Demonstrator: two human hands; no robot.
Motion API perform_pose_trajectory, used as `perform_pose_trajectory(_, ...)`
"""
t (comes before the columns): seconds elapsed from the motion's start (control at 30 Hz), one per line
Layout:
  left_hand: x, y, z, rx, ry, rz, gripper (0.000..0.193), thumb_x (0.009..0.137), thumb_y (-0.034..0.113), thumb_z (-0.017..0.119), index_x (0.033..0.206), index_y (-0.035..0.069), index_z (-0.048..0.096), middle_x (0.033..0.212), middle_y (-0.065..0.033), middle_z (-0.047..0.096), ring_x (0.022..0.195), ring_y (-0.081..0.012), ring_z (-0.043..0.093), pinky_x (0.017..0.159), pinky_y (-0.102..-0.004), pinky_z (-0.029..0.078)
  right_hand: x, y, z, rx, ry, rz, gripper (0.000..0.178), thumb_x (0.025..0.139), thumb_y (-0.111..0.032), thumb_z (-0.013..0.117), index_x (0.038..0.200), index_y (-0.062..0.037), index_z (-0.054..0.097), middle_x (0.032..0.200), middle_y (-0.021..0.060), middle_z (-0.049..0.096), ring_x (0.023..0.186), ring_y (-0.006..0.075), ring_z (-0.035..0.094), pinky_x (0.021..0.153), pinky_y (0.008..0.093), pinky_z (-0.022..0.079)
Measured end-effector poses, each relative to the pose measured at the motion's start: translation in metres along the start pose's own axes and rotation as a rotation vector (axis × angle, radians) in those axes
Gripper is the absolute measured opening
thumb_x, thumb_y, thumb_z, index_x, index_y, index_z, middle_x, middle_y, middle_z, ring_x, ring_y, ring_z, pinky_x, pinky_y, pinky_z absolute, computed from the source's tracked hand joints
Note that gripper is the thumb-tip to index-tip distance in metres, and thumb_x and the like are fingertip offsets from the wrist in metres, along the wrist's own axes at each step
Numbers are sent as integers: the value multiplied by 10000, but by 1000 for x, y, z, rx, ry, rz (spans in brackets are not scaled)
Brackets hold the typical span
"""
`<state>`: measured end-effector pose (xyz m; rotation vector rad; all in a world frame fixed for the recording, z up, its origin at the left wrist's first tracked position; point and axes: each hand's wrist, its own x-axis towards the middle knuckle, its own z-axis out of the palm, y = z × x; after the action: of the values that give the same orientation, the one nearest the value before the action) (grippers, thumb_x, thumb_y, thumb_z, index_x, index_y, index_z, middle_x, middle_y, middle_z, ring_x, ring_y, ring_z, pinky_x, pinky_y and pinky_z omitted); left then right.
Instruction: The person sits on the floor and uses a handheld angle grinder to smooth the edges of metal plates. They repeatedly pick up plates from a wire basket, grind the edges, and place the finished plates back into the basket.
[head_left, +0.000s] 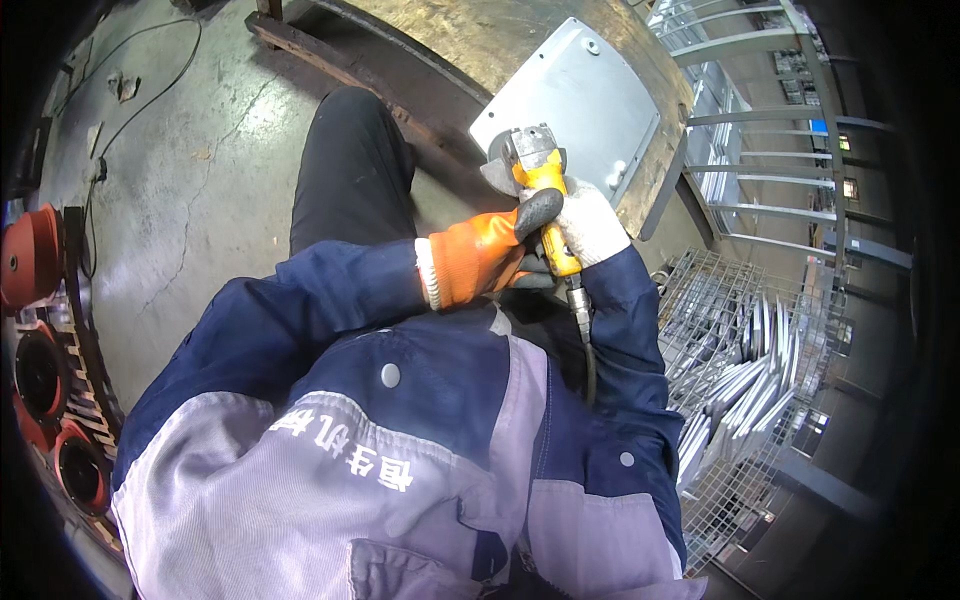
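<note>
A yellow air-powered angle grinder (pixel 556 240) with a grey metal head and a dark disc (pixel 500 177) stands upright in front of me. My left hand (pixel 480 255), in an orange glove with dark fingertips, is closed round its yellow body. Right beside the tool is my right hand (pixel 592 222) in a white knitted glove; its fingers are hidden behind the grinder. From the tool's lower end an air hose (pixel 590 372) runs down past my right sleeve. Beyond the grinder head, a light-grey metal plate (pixel 575 95) with rounded corners and small round fittings lies on the wooden bench (pixel 440 30).
At the right, a wire basket (pixel 722 510) holds several thin metal pieces, below a grey metal rack (pixel 760 125). Red round castings (pixel 35 255) sit on a pallet at the far left. A black cable (pixel 150 125) trails over the concrete floor (pixel 215 165).
</note>
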<state>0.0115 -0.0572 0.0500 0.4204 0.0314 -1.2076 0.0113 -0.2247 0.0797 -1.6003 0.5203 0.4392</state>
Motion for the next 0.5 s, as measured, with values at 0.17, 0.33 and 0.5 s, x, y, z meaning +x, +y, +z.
perform_pose_trajectory(0.17, 18, -5, -18, -103, 3, 2, 565, 912, 555, 559, 1310, 156, 517, 1125, -1, 647, 906, -94, 643, 683, -219, 522, 20, -4, -2, -22, -58, -10, 259, 860, -145, 657, 1067, 9, 635, 854, 65, 645, 694, 123, 600, 618, 250, 486)
perform_pose_trajectory(0.33, 10, -14, -23, 672, -17, 482, 421, 989, 185, 497, 1395, 115, 411, 1056, -17, 612, 922, -67, 566, 783, -225, 498, 17, -3, -9, -148, -57, 20, 275, 859, -148, 665, 1078, 15, 629, 894, 59, 646, 750, 116, 599, 663, 251, 483)
perform_pose_trajectory(0.5, 11, -19, -13, 196, -160, 184, 443, 988, 53, 440, 1421, 112, 370, 1053, -16, 575, 933, -53, 519, 814, -244, 479, 1, 8, -18, -195, -20, -4, 303, 853, -180, 689, 1085, 5, 624, 895, 57, 646, 749, 117, 600, 661, 256, 488)
